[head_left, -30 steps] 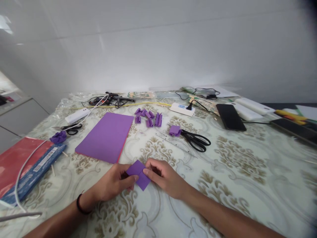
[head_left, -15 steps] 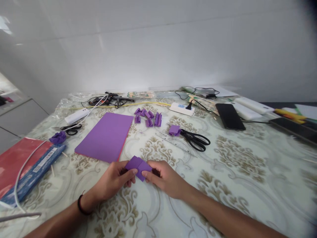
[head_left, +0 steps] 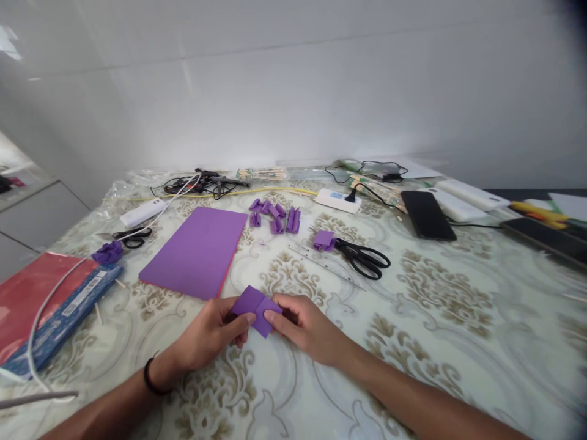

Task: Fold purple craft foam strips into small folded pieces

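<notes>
Both hands pinch one small folded piece of purple paper [head_left: 257, 310] above the patterned tablecloth. My left hand [head_left: 208, 335] grips its left side, thumb on top. On the right side, my right hand [head_left: 309, 327] has its thumb on the paper and its fingers behind. Beyond the hands lies a stack of purple sheets [head_left: 197, 250] with a red edge below. Several folded purple pieces [head_left: 276, 217] are grouped further back. Small purple squares [head_left: 324, 239] rest by the black-handled scissors [head_left: 364, 258].
A clear ruler [head_left: 325, 267] lies past my hands. Further back are a power strip [head_left: 338, 200], tangled cables [head_left: 206, 183] and a phone [head_left: 427, 215]. At left are a red and blue packet [head_left: 55, 311], crumpled purple paper [head_left: 107, 252] and smaller scissors [head_left: 132, 237].
The paper between my hands has turned slightly, and its two overlapping parts sit a little differently. Both hands keep their grip in nearly the same place.
</notes>
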`<state>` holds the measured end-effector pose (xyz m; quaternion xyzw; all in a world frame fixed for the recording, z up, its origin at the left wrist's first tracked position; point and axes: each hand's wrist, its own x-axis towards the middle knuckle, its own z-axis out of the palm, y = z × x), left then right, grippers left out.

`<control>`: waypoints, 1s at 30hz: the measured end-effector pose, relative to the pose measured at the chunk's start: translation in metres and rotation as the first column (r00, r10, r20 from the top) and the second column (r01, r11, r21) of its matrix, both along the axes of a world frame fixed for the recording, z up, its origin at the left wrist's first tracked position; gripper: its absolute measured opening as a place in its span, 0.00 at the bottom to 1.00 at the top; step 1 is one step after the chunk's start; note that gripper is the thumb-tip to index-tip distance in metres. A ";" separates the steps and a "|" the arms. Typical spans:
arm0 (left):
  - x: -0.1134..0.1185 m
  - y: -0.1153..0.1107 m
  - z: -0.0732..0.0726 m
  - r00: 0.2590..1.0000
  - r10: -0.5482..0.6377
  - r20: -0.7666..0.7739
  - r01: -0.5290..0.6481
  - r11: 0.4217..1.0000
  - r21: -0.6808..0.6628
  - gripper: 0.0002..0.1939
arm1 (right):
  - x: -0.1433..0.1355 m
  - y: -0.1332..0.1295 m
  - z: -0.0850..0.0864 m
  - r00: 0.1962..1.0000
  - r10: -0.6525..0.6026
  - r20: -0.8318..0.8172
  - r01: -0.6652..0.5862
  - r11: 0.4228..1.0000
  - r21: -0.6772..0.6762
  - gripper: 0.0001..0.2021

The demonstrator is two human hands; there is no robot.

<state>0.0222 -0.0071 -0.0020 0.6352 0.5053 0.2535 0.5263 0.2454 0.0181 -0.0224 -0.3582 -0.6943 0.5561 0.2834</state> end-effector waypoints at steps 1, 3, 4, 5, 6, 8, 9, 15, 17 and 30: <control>0.000 0.000 0.002 1.000 -0.017 -0.004 0.017 1.000 -0.004 0.18 | 0.000 0.000 0.000 1.000 0.001 -0.007 -0.001 1.000 0.003 0.20; 0.001 -0.001 0.005 0.998 -0.060 -0.019 0.059 0.998 -0.015 0.19 | 0.000 0.001 0.000 1.000 0.008 -0.019 -0.007 1.000 0.008 0.22; 0.001 -0.001 0.005 0.996 -0.082 -0.025 0.081 0.996 -0.023 0.20 | 0.000 0.001 0.000 1.000 0.013 -0.024 -0.013 1.000 0.014 0.23; 0.001 -0.002 0.006 0.995 -0.097 -0.028 0.096 0.995 -0.031 0.21 | 0.001 0.001 0.000 0.999 0.019 -0.028 -0.018 1.000 0.022 0.23; 0.001 -0.002 0.006 0.994 -0.106 -0.026 0.105 0.994 -0.038 0.22 | 0.001 0.002 -0.001 0.999 0.019 -0.030 -0.018 0.999 0.030 0.24; 0.001 -0.002 0.005 0.995 -0.097 -0.003 0.097 0.994 -0.047 0.24 | 0.001 0.002 -0.002 0.999 0.013 -0.035 -0.011 0.999 0.032 0.25; 0.001 -0.001 0.005 0.996 -0.087 0.015 0.088 0.995 -0.046 0.25 | 0.001 0.002 -0.003 0.999 0.009 -0.040 -0.009 1.000 0.023 0.25; 0.002 0.000 0.007 0.992 -0.107 0.066 0.110 0.993 -0.052 0.19 | 0.001 0.003 -0.003 0.997 -0.015 -0.080 0.013 1.000 -0.026 0.25; 0.001 0.000 0.006 0.995 -0.084 0.050 0.086 0.996 -0.026 0.19 | 0.001 0.003 -0.003 0.995 -0.026 -0.091 0.022 0.999 -0.041 0.26; -0.002 -0.004 0.008 0.992 -0.043 -0.118 0.060 0.988 0.139 0.19 | 0.000 0.002 0.001 0.997 0.037 -0.068 -0.038 0.999 -0.007 0.26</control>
